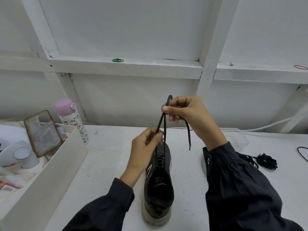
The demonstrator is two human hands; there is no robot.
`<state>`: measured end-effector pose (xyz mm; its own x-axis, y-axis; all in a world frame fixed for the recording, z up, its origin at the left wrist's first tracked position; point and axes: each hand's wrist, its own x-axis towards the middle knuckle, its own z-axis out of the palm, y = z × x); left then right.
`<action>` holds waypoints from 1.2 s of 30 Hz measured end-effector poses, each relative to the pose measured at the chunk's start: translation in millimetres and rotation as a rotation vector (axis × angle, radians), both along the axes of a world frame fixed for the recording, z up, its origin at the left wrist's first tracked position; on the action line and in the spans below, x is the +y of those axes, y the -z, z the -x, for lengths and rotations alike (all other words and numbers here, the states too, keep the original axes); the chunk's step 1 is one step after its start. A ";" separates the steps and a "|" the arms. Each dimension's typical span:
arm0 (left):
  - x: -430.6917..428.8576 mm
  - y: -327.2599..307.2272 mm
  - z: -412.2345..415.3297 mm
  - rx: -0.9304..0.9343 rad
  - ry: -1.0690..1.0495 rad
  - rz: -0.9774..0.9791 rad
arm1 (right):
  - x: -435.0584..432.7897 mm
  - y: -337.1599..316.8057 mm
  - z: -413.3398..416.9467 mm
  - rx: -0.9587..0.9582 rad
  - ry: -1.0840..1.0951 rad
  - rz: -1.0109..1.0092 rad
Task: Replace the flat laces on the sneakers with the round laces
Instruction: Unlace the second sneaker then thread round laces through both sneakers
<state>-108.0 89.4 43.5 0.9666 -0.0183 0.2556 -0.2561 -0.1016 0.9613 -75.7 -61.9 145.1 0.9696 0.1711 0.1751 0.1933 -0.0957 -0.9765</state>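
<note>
While left hand (144, 147) pinches one lace (169, 98), right hand (189, 114) pinches higher; one sneaker (158, 185) below.

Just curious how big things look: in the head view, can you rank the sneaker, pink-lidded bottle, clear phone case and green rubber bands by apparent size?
1. sneaker: largest, though nearest the camera.
2. phone case and bottle: look alike, so no ranking between them.
3. green rubber bands: smallest, though farthest away.
</note>
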 end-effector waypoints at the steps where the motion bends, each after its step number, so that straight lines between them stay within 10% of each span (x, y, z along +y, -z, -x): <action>1: 1.9 -6.8 -4.0 0.016 0.027 0.048 | -1.9 0.7 -2.0 0.005 0.008 -0.005; 19: 2.9 -49.5 -49.4 0.143 0.182 -0.071 | -6.2 15.4 -31.0 -0.393 0.382 0.521; 26: 4.0 -49.6 -48.6 0.262 0.211 0.052 | -6.7 28.9 -16.0 -0.291 0.051 0.446; 36: 13.4 -52.7 -41.6 0.220 0.308 -0.076 | 4.0 50.9 -9.9 -0.405 0.256 0.368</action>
<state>-66.4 102.8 96.2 0.9445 -0.3272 0.0292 -0.0739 -0.1250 0.9894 -65.8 -57.8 94.2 0.8565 0.0606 0.5126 0.4690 -0.5059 -0.7239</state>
